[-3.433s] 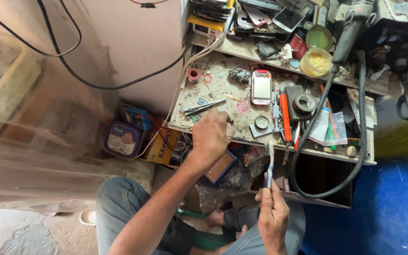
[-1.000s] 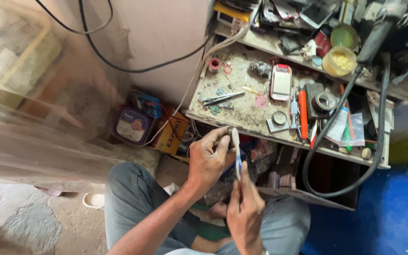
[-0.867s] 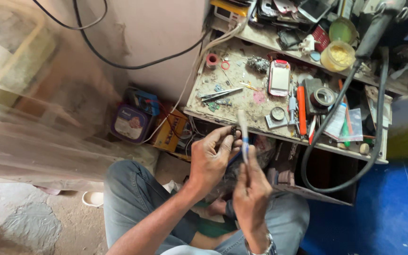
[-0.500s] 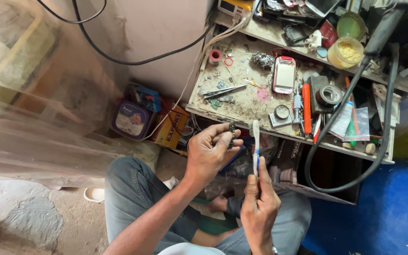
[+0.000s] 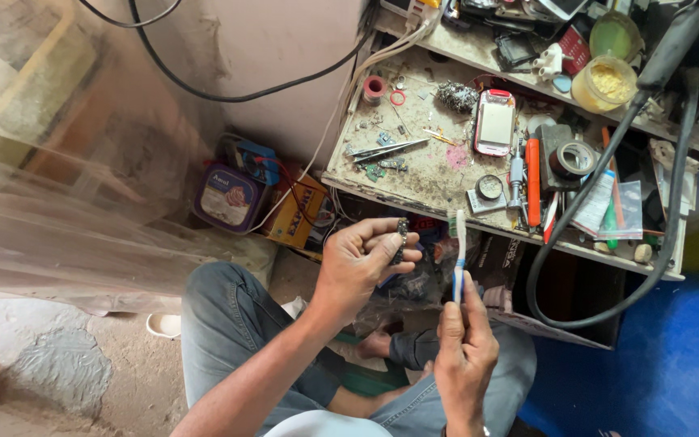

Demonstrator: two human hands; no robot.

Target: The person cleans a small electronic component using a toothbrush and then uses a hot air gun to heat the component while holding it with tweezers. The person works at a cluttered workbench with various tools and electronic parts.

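Just below the cluttered table (image 5: 414,174) edge, left hand (image 5: 357,267) pinches a small dark circuit strip (image 5: 401,239) upright between fingertips, face exposed toward the brush. Right hand (image 5: 464,348) grips a toothbrush (image 5: 459,255) by its blue handle, bristles up, just beside the strip. Tweezers (image 5: 386,150) and red phone (image 5: 495,123) lie on the table above.

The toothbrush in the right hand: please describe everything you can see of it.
The toothbrush is slim, with a white and blue handle that looks plastic. It stands nearly upright, head up, its green bristles level with the front edge of the workbench. The right hand grips its lower handle. The left hand, beside it, holds a small dark part apart from the brush.
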